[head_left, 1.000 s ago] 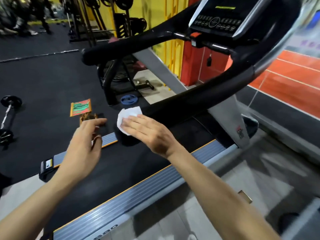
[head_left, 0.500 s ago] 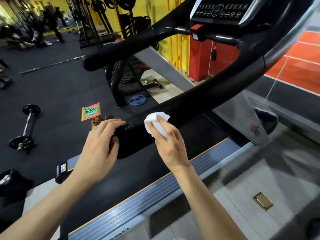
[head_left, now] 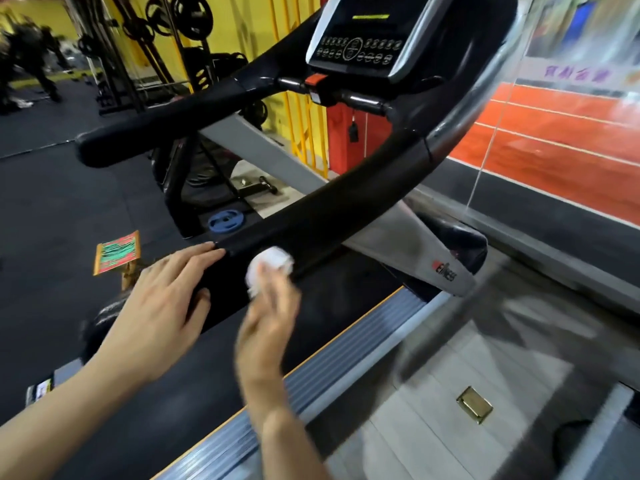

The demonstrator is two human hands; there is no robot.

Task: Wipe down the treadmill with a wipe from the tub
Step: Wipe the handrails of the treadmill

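At 6 o'clock on the near handrail (head_left: 322, 216), the wipe (head_left: 268, 268) is pinched by the blurred right hand (head_left: 266, 327), the flat left hand (head_left: 162, 303) is rested alongside; wipe may be dropped mid-stroke.

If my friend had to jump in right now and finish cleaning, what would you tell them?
Left hand: fingers straight, resting on the end of the near handrail.
Right hand: blurred, holds the white wipe against the near handrail.
Done: cannot tell how much is clean.
Left, probably: the upper near handrail, the far handrail, the console and the side rail. The tub is not in view.
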